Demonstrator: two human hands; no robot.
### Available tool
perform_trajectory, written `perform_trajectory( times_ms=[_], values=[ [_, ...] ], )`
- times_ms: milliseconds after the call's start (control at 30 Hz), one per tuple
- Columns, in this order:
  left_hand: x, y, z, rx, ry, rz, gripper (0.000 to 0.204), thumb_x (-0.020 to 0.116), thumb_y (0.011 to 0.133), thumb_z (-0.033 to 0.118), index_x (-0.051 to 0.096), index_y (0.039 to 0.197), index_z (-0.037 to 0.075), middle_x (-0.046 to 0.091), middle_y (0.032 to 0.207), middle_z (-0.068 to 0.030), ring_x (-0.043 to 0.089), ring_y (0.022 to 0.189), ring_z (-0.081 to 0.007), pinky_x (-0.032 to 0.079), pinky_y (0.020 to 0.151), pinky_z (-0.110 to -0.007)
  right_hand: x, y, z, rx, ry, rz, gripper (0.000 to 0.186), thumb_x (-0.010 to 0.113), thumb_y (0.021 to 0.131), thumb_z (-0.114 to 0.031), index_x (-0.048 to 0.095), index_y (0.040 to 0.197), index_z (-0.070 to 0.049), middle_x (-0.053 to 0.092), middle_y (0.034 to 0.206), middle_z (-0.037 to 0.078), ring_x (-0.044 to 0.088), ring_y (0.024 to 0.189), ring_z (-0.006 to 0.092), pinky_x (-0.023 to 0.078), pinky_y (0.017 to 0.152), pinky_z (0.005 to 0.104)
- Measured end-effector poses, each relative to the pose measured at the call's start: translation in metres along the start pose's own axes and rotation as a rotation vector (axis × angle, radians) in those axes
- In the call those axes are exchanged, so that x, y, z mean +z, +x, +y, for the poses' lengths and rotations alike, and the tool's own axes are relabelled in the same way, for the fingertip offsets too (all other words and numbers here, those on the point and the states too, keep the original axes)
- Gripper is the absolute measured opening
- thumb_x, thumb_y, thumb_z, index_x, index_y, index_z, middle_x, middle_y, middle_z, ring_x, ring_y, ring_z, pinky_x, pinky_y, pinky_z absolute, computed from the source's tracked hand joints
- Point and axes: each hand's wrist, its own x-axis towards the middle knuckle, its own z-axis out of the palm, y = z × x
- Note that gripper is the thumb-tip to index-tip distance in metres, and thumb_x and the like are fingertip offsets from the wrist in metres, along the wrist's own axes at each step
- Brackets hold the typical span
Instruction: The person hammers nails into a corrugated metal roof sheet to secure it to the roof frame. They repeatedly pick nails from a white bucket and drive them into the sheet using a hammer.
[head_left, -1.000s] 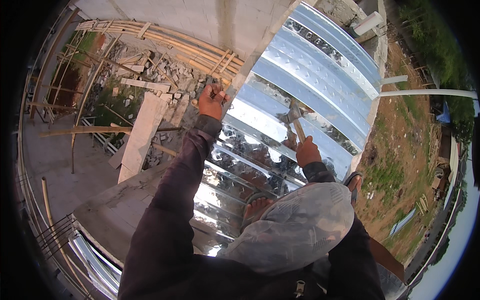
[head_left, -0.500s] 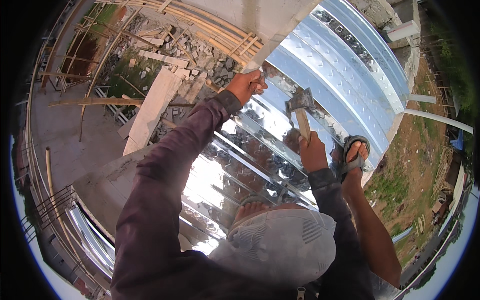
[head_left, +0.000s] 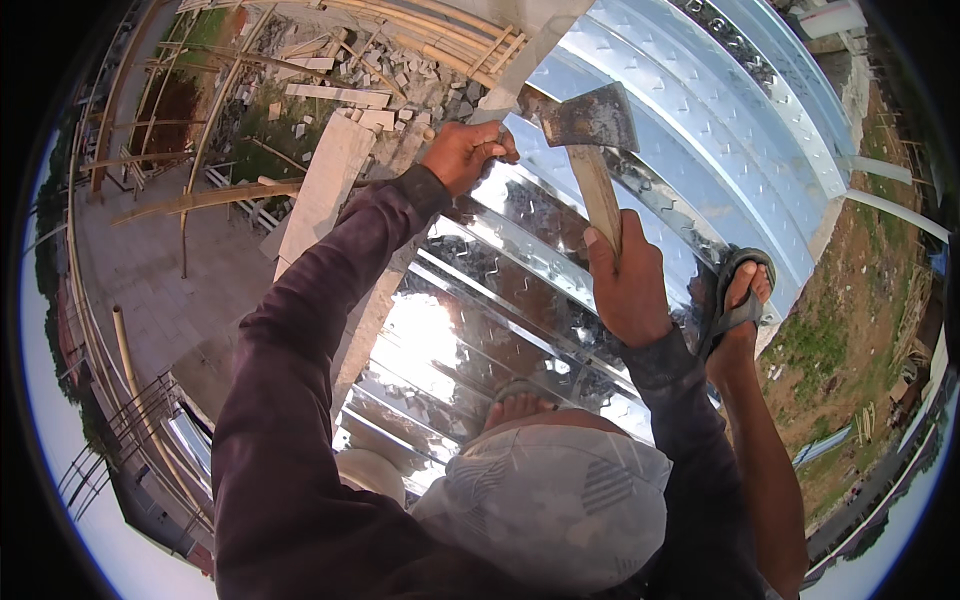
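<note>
My right hand (head_left: 632, 285) grips the wooden handle of a hatchet (head_left: 592, 117), its broad dark, worn head lifted above the shiny metal decking sheets (head_left: 500, 268). At the sheets' left edge, beside the concrete, my left hand (head_left: 466, 156) is closed with thumb and fingertips pinched together. Whatever it may hold there is too small to make out. The hatchet head is to the right of my left hand, apart from it. Ribs and small embossed marks run along the decking under both hands.
My sandalled foot (head_left: 740, 295) stands on the decking near its right edge, where the ground drops to grass and soil. Bamboo poles (head_left: 430, 40), broken bricks and a pale board (head_left: 325, 185) lie at left. White pipes (head_left: 895, 215) stick out at right.
The hatchet has come up off the decking toward me, its head now looking larger. My left hand has shifted slightly left in view and stays pinched near the sheet edge.
</note>
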Motion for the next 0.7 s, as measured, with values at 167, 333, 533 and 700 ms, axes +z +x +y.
perform_trajectory(
  times_ms=[167,333,533,700],
  values=[
    [0.006,-0.005,0.001,-0.128,-0.011,-0.033,0.019,0.051,0.09,-0.007,0.068,0.09,0.002,0.064,0.069,-0.0039,0.059,0.057,-0.0096,0.048,0.05,-0.026,0.007,0.001,-0.011,-0.056,-0.068,-0.003,0.024,0.055,0.097,-0.021,0.044,0.105,-0.001,0.06,0.068,0.026,0.062,0.066,0.0468,0.046,0.056,0.0524],
    [0.004,-0.002,-0.004,-0.016,0.012,-0.014,0.021,0.051,0.091,-0.007,0.069,0.089,0.003,0.063,0.067,-0.0042,0.057,0.054,-0.0086,0.045,0.047,-0.026,0.025,0.007,-0.001,-0.127,-0.192,0.002,0.023,0.055,0.097,-0.02,0.045,0.107,-0.002,0.061,0.07,0.024,0.062,0.068,0.0457,0.047,0.058,0.0527],
    [-0.005,-0.004,-0.004,-0.136,-0.264,0.023,0.016,0.055,0.095,0.004,0.069,0.087,0.002,0.064,0.069,-0.0034,0.052,0.053,-0.0066,0.043,0.047,-0.024,0.011,-0.001,-0.022,-0.09,-0.109,0.05,0.024,0.055,0.097,-0.02,0.045,0.108,-0.002,0.062,0.071,0.025,0.062,0.068,0.0467,0.048,0.058,0.0523],
    [-0.001,-0.001,-0.004,-0.118,-0.291,0.071,0.016,0.056,0.096,0.008,0.069,0.09,0.0,0.06,0.065,-0.0008,0.048,0.052,-0.0051,0.04,0.047,-0.024,0.012,-0.002,-0.028,-0.146,-0.019,0.071,0.022,0.054,0.098,-0.018,0.046,0.109,-0.002,0.061,0.069,0.025,0.062,0.067,0.0473,0.048,0.057,0.052]
  ],
)
